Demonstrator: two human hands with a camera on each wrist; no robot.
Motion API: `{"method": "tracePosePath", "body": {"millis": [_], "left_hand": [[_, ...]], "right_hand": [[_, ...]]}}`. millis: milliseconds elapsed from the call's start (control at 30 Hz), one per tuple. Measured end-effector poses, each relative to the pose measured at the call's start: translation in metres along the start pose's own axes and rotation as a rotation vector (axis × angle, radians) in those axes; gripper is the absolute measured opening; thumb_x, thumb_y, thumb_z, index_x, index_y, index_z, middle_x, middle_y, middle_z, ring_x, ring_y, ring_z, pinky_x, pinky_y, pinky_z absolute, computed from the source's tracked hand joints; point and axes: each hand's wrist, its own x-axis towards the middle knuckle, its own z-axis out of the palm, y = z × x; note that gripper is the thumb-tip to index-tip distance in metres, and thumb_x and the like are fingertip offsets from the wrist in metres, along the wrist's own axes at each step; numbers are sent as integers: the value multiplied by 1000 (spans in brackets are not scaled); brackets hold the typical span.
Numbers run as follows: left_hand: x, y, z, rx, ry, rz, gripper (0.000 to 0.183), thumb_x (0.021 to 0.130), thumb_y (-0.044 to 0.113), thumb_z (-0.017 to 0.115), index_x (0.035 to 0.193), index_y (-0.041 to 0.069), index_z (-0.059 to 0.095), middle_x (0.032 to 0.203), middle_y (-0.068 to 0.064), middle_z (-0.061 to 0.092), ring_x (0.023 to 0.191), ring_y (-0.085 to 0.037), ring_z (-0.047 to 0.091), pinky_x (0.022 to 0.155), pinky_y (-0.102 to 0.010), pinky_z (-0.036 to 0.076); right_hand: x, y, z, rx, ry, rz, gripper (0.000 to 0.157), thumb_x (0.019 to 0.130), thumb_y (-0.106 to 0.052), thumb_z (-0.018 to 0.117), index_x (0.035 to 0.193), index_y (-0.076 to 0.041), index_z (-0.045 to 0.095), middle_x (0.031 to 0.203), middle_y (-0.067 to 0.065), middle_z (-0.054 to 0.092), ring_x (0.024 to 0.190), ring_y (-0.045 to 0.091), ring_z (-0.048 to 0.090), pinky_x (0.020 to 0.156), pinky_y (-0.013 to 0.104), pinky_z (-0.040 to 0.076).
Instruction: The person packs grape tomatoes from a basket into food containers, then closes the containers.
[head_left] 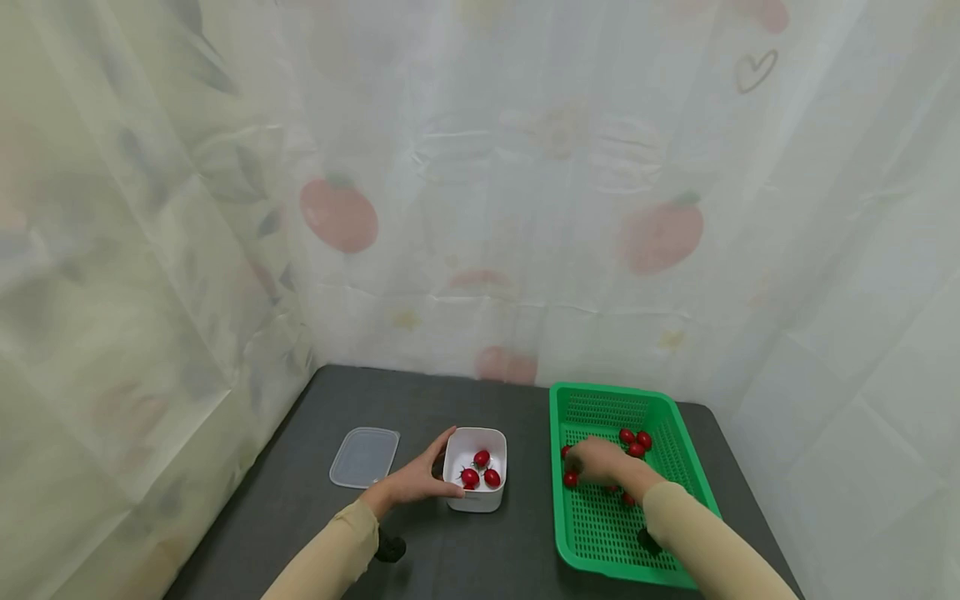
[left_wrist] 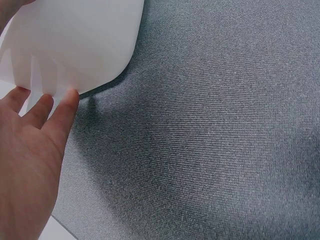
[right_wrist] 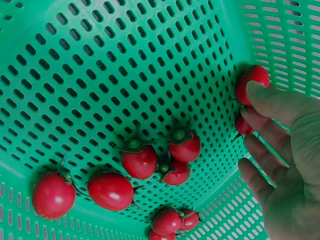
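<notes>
Three red cherry tomatoes point(head_left: 482, 458) lie in a white square container point(head_left: 482, 500) on the dark table. My left hand point(head_left: 416, 482) holds this container from its left, thumb on the near side and fingers at the far side; the left wrist view shows fingertips point(left_wrist: 71, 96) against its wall. My right hand point(head_left: 596, 461) reaches down into a green basket point(head_left: 558, 517) of cherry tomatoes. In the right wrist view its thumb touches one cherry tomato point(right_wrist: 250, 77) by the basket wall, and the index fingertip is beside a second cherry tomato point(right_wrist: 243, 125). The fingers are loosely extended.
A translucent lid point(head_left: 365, 457) lies flat on the table point(head_left: 517, 542) to the left of the container. More cherry tomatoes point(right_wrist: 111, 191) with green stems are scattered over the basket floor. Printed curtains point(head_left: 480, 208) hang behind the table and along both sides.
</notes>
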Motion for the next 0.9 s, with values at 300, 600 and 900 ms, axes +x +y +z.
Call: {"method": "tracePosePath", "body": {"millis": [300, 600, 900], "left_hand": [[1, 1, 1, -12, -2, 2, 115, 87, 23, 84, 165, 18, 1, 166, -23, 14, 148, -44, 25, 112, -61, 32], [1, -2, 0, 4, -6, 12, 114, 87, 24, 84, 165, 15, 1, 167, -22, 13, 149, -42, 23, 114, -60, 30], [1, -1, 0, 0, 5, 3, 114, 87, 24, 84, 165, 16, 2, 166, -20, 17, 148, -41, 25, 114, -62, 30]], "right_hand": [[2, -1, 3, -15, -24, 17, 19, 88, -5, 80, 104, -16, 78, 99, -3, 72, 101, 25, 65, 90, 47, 52], [0, -3, 5, -39, -20, 7, 17, 89, -4, 79, 101, -16, 78, 95, -5, 71, 96, 22, 64, 84, 44, 52], [-2, -1, 3, -48, -22, -3, 12, 89, -10, 80, 98, -17, 77, 92, -7, 70, 92, 18, 63, 80, 40, 53]]}}
